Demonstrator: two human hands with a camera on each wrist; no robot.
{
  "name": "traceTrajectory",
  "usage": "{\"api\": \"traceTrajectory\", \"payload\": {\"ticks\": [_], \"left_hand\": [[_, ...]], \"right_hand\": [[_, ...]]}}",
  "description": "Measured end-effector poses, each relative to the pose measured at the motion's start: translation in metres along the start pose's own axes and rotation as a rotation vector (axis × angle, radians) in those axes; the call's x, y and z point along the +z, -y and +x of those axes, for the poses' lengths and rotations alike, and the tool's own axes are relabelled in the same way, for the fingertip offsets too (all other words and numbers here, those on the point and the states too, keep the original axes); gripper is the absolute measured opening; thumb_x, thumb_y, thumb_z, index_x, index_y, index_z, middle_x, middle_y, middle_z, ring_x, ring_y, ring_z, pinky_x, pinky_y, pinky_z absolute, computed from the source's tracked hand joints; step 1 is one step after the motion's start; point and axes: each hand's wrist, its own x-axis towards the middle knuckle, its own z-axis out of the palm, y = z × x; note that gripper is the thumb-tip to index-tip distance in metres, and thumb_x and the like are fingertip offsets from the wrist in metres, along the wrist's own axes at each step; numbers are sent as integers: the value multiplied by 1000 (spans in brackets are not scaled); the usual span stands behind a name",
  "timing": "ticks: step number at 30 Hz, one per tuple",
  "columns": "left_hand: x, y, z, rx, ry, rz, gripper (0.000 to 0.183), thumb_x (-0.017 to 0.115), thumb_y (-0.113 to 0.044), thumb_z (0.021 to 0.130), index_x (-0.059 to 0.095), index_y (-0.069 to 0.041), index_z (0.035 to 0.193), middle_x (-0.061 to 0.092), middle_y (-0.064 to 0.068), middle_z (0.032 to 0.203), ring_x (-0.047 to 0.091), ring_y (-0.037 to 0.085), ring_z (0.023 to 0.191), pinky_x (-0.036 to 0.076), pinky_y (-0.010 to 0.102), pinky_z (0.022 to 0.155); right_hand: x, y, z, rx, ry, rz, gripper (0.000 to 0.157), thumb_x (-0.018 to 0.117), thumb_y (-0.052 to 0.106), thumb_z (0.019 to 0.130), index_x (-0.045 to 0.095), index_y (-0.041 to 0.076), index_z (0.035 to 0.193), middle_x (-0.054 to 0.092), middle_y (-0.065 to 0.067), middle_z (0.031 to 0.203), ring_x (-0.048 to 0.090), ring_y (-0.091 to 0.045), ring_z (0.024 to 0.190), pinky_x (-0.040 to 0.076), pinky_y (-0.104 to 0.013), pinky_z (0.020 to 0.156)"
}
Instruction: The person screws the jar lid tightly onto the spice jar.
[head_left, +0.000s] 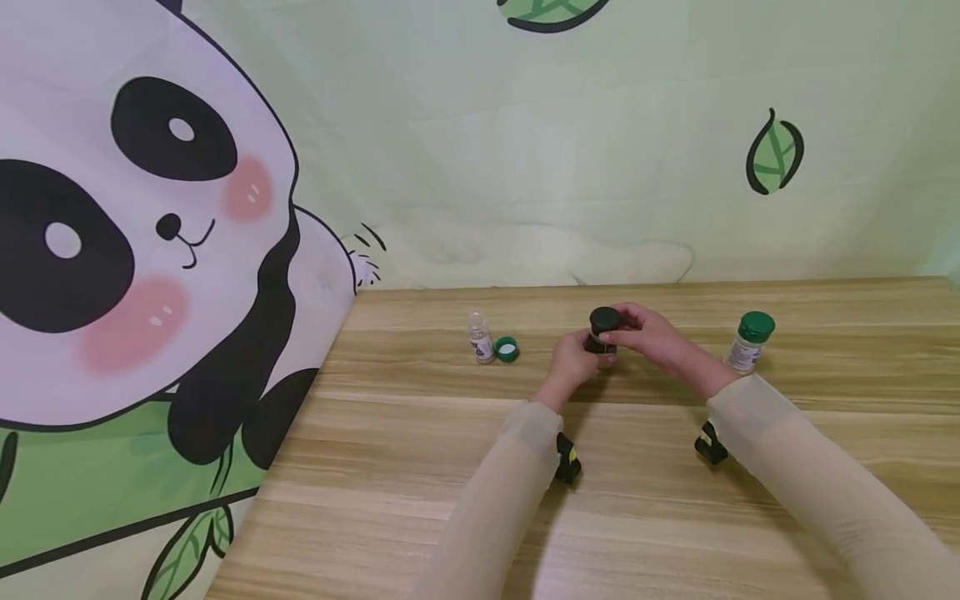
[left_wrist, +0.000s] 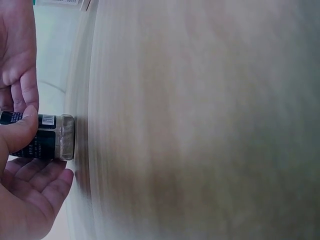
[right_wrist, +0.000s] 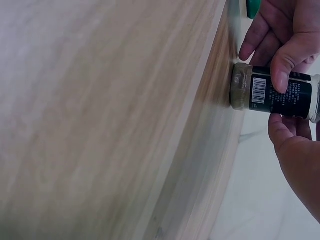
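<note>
Gripping the clear glass jar with the black label [right_wrist: 262,97] from both sides, the person holds it at mid-table, toward the far edge, with its round black cap [head_left: 604,319] uppermost. The left hand [head_left: 573,362] grasps the jar body, thumb across the label and fingers behind. The right hand [head_left: 652,337] grasps the upper part, thumb just beneath the cap. From where I stand, I cannot tell whether the jar's base touches the table or sits just above it.

Step in hand, as I judge it: bracing the body with the left hand while the right takes hold at the cap. The cap appears seated. If it is to be turned, the next move calls for a firm left-hand hold and a secure right-hand grip on the cap's rim.

Left of the jar stands an uncapped clear bottle with a white label [head_left: 481,342]; a round green cap [head_left: 507,349] lies just beside it, pale inside facing up. Near the right forearm stands a green-capped clear jar [head_left: 746,354]. All rest on the light wood-grain table [head_left: 420,467], before a pale green panda-print backdrop [head_left: 637,150].
</note>
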Motion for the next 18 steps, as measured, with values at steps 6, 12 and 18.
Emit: {"api": "traceTrajectory", "payload": {"ticks": [6, 12, 18], "left_hand": [[-1, -1, 0, 0, -6, 52, 36, 78, -14, 85, 70, -6, 119, 73, 13, 118, 66, 20, 99, 51, 23, 80], [0, -1, -1, -6, -5, 51, 35, 77, -15, 86, 70, -6, 119, 73, 13, 118, 67, 21, 105, 52, 26, 86], [1, 0, 0, -8, -2, 41, 37, 76, -14, 86, 69, -6, 122, 72, 13, 120, 67, 23, 110, 53, 28, 89]], "right_hand": [[3, 1, 1, 7, -14, -3, 56, 62, 16, 96, 37, -5, 142, 46, -27, 145, 50, -16, 124, 44, -23, 101], [5, 2, 0, 4, -25, 4, 58, 61, 15, 97, 33, -7, 143, 44, -30, 146, 44, -34, 135, 44, -24, 102], [7, 3, -1, -2, -44, -14, 58, 61, 16, 97, 33, -7, 143, 45, -30, 144, 46, -34, 133, 44, -12, 89]]}}
